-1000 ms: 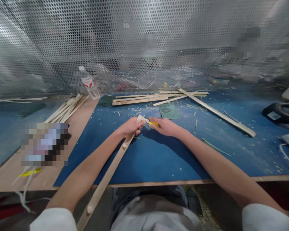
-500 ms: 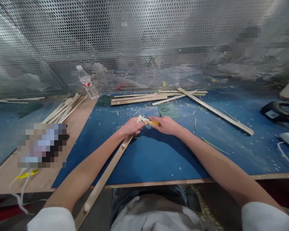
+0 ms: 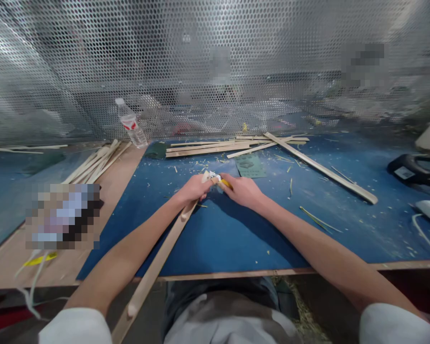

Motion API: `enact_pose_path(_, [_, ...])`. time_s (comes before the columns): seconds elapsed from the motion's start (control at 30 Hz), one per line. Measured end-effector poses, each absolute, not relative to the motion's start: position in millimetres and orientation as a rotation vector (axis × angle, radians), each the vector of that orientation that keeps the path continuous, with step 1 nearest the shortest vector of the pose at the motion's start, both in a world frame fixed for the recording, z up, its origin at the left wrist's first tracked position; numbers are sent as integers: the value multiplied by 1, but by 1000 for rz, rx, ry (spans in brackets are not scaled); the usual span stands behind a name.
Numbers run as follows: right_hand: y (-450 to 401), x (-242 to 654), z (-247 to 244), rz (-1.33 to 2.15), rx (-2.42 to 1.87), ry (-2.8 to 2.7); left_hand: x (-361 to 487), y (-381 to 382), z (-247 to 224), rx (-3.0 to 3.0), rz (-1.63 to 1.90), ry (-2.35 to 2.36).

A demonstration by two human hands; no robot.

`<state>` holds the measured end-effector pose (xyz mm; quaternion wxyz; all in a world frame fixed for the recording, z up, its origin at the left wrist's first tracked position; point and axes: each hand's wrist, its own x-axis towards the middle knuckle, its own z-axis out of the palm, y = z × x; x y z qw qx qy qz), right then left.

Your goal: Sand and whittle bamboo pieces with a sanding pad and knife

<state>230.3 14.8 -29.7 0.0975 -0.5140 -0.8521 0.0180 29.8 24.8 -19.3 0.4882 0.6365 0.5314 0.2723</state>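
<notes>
A long, pale bamboo strip (image 3: pixel 165 253) with raised nodes slants from below the table's front edge up to my left hand (image 3: pixel 196 188). The fingers of that hand are wrapped round it near its far end. My right hand (image 3: pixel 246 190) grips a yellow-handled knife (image 3: pixel 226 182), its metal part lying close to the strip's far end, by my left thumb. Whether the blade touches the bamboo cannot be made out. Beyond my hands lies a green sheet of paper (image 3: pixel 251 166) on the blue mat (image 3: pixel 229 234).
Several bamboo strips (image 3: pixel 208 150) lie at the back, and one long strip (image 3: pixel 322 168) slants to the right. A plastic bottle (image 3: pixel 132 124) leans by the perforated metal screen (image 3: pixel 215 57). More strips (image 3: pixel 93 164) and a blurred-out object are at left. A black device (image 3: pixel 410 169) stands at right.
My right hand has shifted slightly, and the yellow handle now points more steeply. My left hand and the bamboo strip have barely moved.
</notes>
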Motion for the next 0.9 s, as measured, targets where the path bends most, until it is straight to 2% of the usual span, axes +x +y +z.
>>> enact_pose_path(0.1, [14, 228, -28, 127, -1531, -2464, 30, 24, -18, 1543, 660, 1309])
enact_pose_path(0.4, [29, 252, -31, 465, -1146, -2522, 31, 16, -18, 1678, 568, 1270])
enact_pose_path(0.73, [10, 230, -23, 117, -1556, -2515, 27, 25, -22, 1674, 623, 1318])
enact_pose_path(0.9, [-3, 221, -16, 77, -1679, -2494, 28, 26, -21, 1664, 627, 1298])
